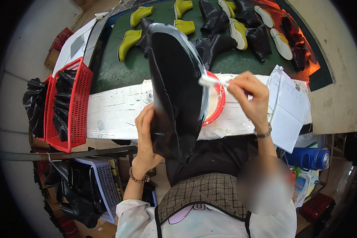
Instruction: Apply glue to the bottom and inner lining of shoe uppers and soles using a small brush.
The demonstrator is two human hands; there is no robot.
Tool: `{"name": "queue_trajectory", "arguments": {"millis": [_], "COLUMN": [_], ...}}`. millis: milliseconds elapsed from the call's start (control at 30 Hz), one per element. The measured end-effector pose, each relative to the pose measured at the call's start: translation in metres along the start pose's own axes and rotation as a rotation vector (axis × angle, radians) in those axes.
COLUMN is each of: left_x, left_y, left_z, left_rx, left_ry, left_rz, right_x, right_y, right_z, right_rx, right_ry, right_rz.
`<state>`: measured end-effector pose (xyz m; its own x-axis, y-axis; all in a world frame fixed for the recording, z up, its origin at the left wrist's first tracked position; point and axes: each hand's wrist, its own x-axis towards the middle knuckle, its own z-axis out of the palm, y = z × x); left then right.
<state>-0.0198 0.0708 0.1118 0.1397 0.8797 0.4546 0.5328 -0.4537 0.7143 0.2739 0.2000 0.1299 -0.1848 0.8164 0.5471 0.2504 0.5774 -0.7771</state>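
Observation:
My left hand (146, 135) is closed round the lower part of a black boot upper (176, 91), holding it up with its dark underside toward me. A wet-looking white coating runs along the upper's top and right edge. Pinched in the fingers of my right hand (252, 97) is a small brush (211, 81), its whitish head close to the coated right edge. Whether the bristles touch that edge I cannot tell. Behind the upper stands a red bowl (220, 109) with pale liquid inside, partly hidden by the upper.
Yellow-green lasts (129, 44) and black boots (214, 45) stand on the green surface (111, 71) beyond the white bench (111, 111). Red baskets (78, 103) of black uppers are at left, a lavender crate (106, 186) below. Papers (289, 115) and a blue flask (310, 158) lie right.

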Motion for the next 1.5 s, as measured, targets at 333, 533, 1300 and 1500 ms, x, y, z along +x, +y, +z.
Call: {"name": "queue_trajectory", "arguments": {"millis": [333, 533, 1300, 1500], "left_x": [0.007, 0.023, -0.002, -0.038], "left_y": [0.0, -0.001, -0.037, -0.038], "left_z": [-0.001, 0.003, -0.015, -0.068], "left_rx": [0.1, 0.04, -0.221, -0.901], "left_ry": [0.049, 0.084, 0.358, 0.077], "left_rz": [-0.027, -0.087, -0.213, -0.759], "right_x": [0.009, -0.023, -0.021, -0.008], "right_y": [-0.007, -0.017, -0.004, 0.037], "right_z": [0.004, 0.016, 0.007, 0.028], "right_rx": [-0.029, 0.114, -0.092, -0.848], "right_ry": [-0.03, -0.09, -0.299, -0.495], "right_rz": [-0.068, -0.062, 0.128, -0.11]}}
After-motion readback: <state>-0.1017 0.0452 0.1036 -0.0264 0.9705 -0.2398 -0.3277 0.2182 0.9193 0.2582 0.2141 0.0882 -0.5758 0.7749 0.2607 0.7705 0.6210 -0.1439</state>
